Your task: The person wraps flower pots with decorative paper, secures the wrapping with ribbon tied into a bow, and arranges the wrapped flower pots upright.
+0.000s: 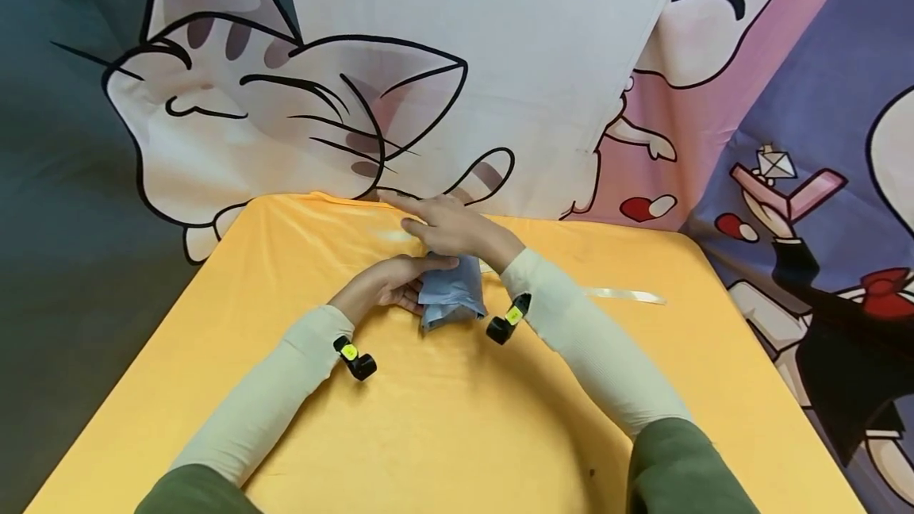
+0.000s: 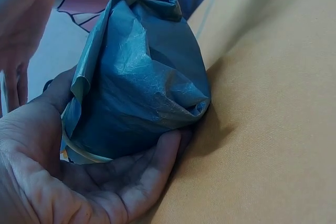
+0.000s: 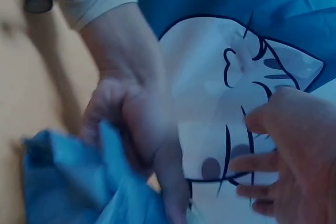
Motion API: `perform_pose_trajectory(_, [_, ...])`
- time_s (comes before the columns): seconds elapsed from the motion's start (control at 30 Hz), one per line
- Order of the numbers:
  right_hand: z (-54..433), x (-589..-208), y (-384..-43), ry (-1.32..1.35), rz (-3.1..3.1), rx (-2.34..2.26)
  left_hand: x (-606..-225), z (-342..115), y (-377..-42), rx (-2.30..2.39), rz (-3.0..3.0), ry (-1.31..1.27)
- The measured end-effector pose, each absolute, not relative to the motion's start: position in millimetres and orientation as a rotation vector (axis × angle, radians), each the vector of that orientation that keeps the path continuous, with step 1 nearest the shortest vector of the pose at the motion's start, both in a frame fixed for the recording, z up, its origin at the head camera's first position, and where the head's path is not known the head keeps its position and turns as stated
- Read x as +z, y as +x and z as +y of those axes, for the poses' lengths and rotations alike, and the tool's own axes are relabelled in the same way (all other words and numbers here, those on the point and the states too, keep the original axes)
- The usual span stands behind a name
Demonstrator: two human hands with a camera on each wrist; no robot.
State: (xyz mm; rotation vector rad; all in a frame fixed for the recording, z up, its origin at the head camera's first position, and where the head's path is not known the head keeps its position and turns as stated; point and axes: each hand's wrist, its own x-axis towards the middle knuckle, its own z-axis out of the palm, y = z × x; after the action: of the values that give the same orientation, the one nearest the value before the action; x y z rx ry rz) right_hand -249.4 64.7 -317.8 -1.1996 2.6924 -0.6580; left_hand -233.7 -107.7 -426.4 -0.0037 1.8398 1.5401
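A crumpled blue plastic package [image 1: 453, 289] stands near the far part of the table. My left hand [image 1: 388, 278] grips its left side, thumb on one face and fingers curled beneath, as the left wrist view shows. Folded edges top the blue wrapping [image 2: 142, 72], and a pale curved rim shows low on its side; what is inside is hidden. Just above and beyond the package hovers my right hand [image 1: 455, 226], fingers extended and holding nothing. In the right wrist view the right hand [image 3: 304, 161] is blurred, apart from the package.
The table wears a yellow cloth [image 1: 421, 419]. A thin translucent strip [image 1: 624, 294] lies right of the package, and part of another pale strip [image 1: 486, 267] shows beside it. A hanging cartoon-printed curtain [image 1: 557, 62] borders the table's far edge.
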Motion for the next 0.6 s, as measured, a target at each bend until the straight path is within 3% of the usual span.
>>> perform_pose_trajectory(0.1, [84.6, -321.8, -235.8, -1.014, 2.787, -0.787, -427.1, -107.6, -233.7, 1.555, 1.841, -0.006])
perform_pose_trajectory(0.3, [148.7, -352.2, -201.7, -0.380, 2.675, -1.076, -425.6, -107.8, -234.3, 1.551, 1.854, -0.032])
perform_pose_trajectory(0.43, [169.8, -385.3, -183.4, -0.213, 2.350, -1.131, -425.2, -107.6, -235.6, 1.535, 1.857, -0.043])
perform_pose_trajectory(0.6, [155.2, -406.0, -178.9, -0.132, 2.192, -1.345, -424.0, -107.5, -236.0, 1.523, 1.855, -0.050])
